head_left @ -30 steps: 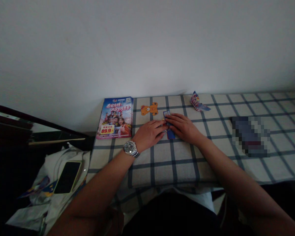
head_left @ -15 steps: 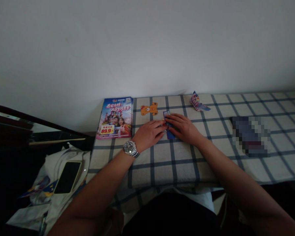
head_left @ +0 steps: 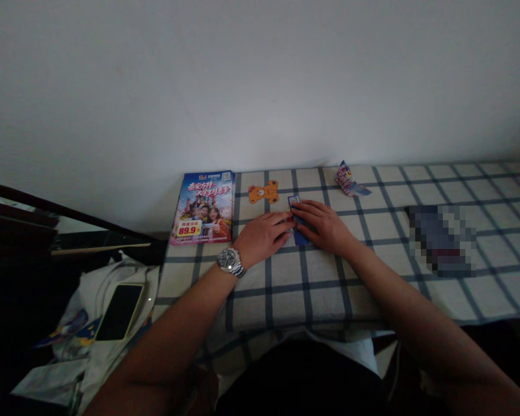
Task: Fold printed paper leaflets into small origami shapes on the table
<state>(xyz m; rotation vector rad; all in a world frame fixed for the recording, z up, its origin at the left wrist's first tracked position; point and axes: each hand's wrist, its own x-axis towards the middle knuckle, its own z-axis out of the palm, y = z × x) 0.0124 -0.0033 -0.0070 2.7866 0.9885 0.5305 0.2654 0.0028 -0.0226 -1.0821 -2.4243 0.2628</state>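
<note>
A narrow blue strip of folded paper (head_left: 301,237) lies on the checked cloth between my hands, with a QR code at its far end. My left hand (head_left: 262,236), with a steel watch on its wrist, has its fingertips and thumb on the strip's left side. From the right, my right hand (head_left: 323,226) holds it down with closed fingers, its fingertips meeting those of my left. Fingers cover the middle of the strip. To the left is a stack of printed flyers (head_left: 203,208) with a similar blue top and QR code.
A bear-shaped sticker or print (head_left: 263,192) is on the cloth (head_left: 286,294) beyond my left hand. A crumpled printed paper (head_left: 347,180) sits near the wall. A pixelated dark item (head_left: 442,240) lies right. Lower left, a phone (head_left: 120,312) rests on a pale bag.
My fingers have shifted only very slightly over the folded paper; everything else stays in place.
</note>
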